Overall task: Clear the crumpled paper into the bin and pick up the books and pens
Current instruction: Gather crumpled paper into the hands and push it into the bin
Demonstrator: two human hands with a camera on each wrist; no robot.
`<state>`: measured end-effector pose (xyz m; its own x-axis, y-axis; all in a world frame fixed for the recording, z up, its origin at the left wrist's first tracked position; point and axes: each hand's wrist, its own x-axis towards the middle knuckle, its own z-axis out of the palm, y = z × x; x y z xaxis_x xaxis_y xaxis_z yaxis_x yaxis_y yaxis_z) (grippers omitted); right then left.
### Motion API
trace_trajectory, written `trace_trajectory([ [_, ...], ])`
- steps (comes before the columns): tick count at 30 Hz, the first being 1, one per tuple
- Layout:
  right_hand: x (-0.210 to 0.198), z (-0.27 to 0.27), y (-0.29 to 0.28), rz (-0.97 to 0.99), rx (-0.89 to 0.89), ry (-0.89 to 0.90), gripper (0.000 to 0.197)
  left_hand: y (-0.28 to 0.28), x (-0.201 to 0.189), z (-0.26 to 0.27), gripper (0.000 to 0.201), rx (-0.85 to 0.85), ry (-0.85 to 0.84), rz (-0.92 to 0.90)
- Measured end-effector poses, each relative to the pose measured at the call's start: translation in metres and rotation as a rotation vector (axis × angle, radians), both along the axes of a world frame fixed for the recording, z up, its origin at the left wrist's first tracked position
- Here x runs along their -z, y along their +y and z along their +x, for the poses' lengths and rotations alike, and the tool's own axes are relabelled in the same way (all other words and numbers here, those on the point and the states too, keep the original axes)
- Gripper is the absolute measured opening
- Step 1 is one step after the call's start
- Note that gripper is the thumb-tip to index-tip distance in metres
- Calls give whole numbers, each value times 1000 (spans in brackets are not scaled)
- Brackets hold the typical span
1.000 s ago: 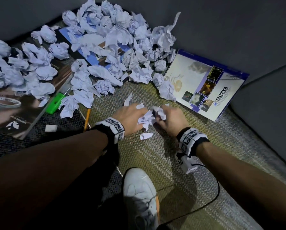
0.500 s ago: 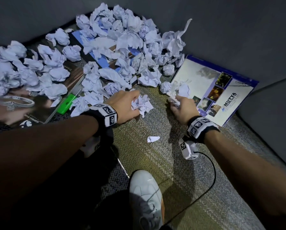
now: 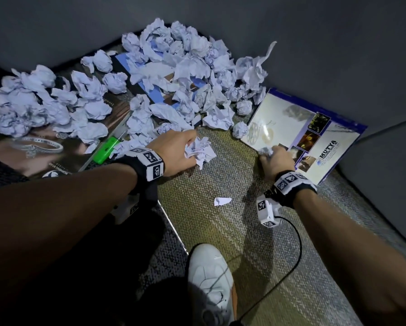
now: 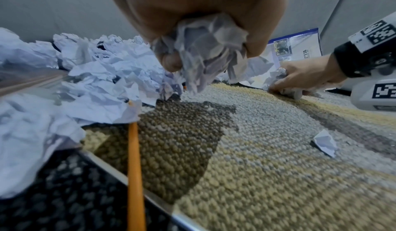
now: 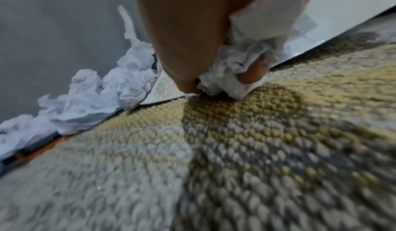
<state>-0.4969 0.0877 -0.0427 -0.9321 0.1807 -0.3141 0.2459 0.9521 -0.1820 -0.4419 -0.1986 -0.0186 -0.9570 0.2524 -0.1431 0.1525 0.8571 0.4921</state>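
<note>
Crumpled white paper balls (image 3: 187,74) lie heaped over the floor and over two dark magazines (image 3: 44,151). My left hand (image 3: 176,151) grips a wad of crumpled paper (image 3: 200,150), seen close in the left wrist view as paper (image 4: 205,48) bulging from the fist. At the near corner of a white-and-blue book (image 3: 314,135), my right hand (image 3: 276,158) holds a smaller paper ball (image 3: 266,151), also shown as a ball (image 5: 242,62) in the right wrist view. An orange pencil (image 4: 134,167) lies on the carpet below my left wrist. A green pen-like object (image 3: 104,150) rests by the magazine.
A torn paper scrap (image 3: 222,201) sits on the woven carpet (image 3: 209,231) between my arms. My white shoe (image 3: 209,283) is at the bottom. Grey walls (image 3: 314,43) enclose the corner behind and to the right. A black cable (image 3: 293,245) trails from the right wrist.
Both hands moved apart and forward from the middle of the carpet. The left carried its wad toward the pile; the right reached the book's corner and closed on a ball there.
</note>
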Motion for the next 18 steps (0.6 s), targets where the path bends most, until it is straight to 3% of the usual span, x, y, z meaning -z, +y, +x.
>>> trace_trajectory([
  [4, -23, 6, -8, -417, 37, 18, 17, -15, -9, 2, 32, -20, 25, 19],
  [9, -77, 21, -87, -794, -20, -52, 24, -50, -39, 4, 35, -56, 34, -27],
  [11, -91, 23, -121, -816, -94, -83, 26, -73, -56, 7, 35, -78, 43, -87],
  [13, -106, 26, -155, -825, -175, -83, 11, -98, -73, 11, 34, -87, 38, -148],
  [14, -117, 30, -174, -804, -241, -75, 13, -112, -81, 15, 34, -98, 44, -157],
  [18, -137, 38, -247, -747, -583, -95, 20, -175, -105, 49, 31, -327, 123, -17],
])
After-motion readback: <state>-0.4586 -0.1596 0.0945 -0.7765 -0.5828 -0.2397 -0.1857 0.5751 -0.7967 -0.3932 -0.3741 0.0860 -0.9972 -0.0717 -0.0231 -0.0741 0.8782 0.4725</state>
